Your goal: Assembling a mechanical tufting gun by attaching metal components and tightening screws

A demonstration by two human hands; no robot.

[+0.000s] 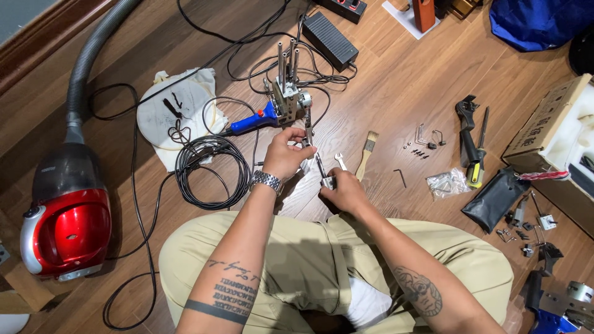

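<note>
Wooden floorboards (396, 80) serve as the workbench for a person seated cross-legged, a red canister vacuum (65, 229) at nine o'clock and an open cardboard box (554, 133) at three. At twelve o'clock a metal assembly with upright rods and a blue handle (281, 102) stands half built, judging by the loose screws (419, 151), wrenches (470, 139) and small parts (526, 232) lying unused around it. A coil of black cable (213, 170) lies at ten o'clock, a paintbrush (366, 151) at one. The left hand (283, 154), wrist watch showing, is closed around the upper end of a slim metal rod piece (317, 162) at centre. The right hand (345, 192) grips its lower end, fingers curled round a small metal fitting. Both forearms angle inward, hands near but not touching.
</note>
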